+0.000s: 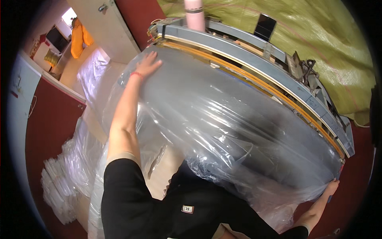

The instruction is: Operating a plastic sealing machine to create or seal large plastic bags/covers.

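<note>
Clear plastic film (223, 119) drapes the surface, up to the orange sealing bar (254, 79). My left hand (148, 63) lies flat, fingers spread, at its far-left corner; right hand (331, 187) pinches the near-right edge. Uneven tension could wrinkle or tear it, I reckon.

The big plastic sheet (223, 119) is clear, thin film, glossy and creased, with bright glare on its folds; more of the same shiny film lies stacked in a pile (63, 187). The machine (278, 75) behind it is painted grey metal, matt and scuffed, with a smooth yellow strip (254, 81) along its edge. The cover (318, 36) beyond is yellow-green woven cloth, dull and wrinkled, and the sleeve (123, 195) is matt black fabric.
</note>
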`<state>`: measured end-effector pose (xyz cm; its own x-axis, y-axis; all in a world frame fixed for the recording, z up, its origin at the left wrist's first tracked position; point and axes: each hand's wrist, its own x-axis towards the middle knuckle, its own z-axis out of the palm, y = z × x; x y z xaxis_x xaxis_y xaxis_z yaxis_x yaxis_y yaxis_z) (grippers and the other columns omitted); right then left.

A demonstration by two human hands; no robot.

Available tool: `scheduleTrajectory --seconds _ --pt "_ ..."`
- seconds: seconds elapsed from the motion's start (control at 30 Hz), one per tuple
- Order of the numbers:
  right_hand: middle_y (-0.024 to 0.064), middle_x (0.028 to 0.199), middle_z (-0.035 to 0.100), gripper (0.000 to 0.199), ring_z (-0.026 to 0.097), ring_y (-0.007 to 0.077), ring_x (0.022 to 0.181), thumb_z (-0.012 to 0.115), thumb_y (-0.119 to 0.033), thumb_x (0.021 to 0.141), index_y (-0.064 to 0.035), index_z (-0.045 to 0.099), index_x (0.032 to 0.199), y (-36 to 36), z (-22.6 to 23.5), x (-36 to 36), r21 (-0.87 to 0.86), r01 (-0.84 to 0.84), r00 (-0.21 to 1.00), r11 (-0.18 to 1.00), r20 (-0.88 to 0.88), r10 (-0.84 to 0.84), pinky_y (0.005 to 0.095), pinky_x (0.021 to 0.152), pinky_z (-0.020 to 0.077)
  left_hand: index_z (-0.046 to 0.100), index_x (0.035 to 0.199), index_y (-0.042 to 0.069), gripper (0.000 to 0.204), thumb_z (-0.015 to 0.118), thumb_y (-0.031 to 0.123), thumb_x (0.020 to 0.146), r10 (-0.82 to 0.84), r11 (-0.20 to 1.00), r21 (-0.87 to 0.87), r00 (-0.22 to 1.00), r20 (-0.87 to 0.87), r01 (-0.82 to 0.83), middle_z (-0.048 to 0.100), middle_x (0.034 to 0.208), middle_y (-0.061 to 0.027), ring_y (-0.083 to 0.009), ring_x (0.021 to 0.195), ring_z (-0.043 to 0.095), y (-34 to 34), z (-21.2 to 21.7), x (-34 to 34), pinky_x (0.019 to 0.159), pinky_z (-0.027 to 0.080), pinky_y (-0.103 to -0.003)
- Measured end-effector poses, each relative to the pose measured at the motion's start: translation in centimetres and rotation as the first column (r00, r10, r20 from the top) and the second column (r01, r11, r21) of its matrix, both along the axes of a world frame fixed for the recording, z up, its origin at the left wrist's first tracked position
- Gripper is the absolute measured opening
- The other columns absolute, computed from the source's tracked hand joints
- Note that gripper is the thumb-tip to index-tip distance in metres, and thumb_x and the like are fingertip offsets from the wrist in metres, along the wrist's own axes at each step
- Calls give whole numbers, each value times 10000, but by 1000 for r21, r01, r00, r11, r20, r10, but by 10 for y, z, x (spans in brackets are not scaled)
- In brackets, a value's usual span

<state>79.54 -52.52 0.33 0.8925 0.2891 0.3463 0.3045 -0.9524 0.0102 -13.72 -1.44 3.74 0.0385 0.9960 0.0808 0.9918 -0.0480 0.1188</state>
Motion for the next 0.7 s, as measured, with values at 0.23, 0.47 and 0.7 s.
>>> scheduleTrajectory --seconds 0.23,0.47,0.7 --pt "210 1094 525 639 502 358 1003 434 -541 803 9 475 1125 -27 35 23 298 -96 991 950 118 64 413 821 407 467 1169 7 400 395 291 897 -321 807 500 475 819 -315 521 1148 -110 -204 1051 484 -87 32 -63 902 352 -295" --pt "159 1054 550 413 527 242 960 552 -295 823 30 508 1075 42 40 -6 390 -513 851 765 114 512 306 833 400 590 868 29 207 423 144 826 49 938 333 989 143 -94 575 925 -199 -333 929 536 -192 -213 -182 779 431 -394" --pt "120 1000 555 281 520 196 933 512 -189 861 27 501 1040 156 93 -101 400 -786 555 472 119 823 289 830 399 571 796 30 74 517 66 760 462 758 353 833 304 -549 576 754 -167 -323 705 561 -294 -170 -216 638 444 -380"
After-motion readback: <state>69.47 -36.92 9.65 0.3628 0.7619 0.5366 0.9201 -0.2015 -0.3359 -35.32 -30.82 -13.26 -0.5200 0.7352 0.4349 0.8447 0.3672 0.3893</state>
